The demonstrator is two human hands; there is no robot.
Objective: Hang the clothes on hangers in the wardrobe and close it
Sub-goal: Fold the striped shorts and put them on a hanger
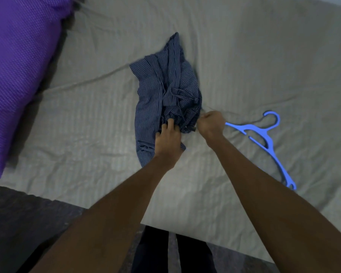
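Navy pinstriped cloth, a crumpled shirt (165, 95), lies mid-bed on the grey sheet (87, 125). My left hand (168, 138) rests on its near edge, fingers curled into the fabric. My right hand (211, 123) pinches its right edge in a closed grip. A blue plastic hanger (264, 138) lies beside it toward the bed's right edge; a purple pillow (18, 66) fills the far left corner.

A crumpled shirt (165, 91) is lying mid-bed (87, 119). A hanger (264, 138) is lying to its right, a pillow (18, 75) sitting far left.
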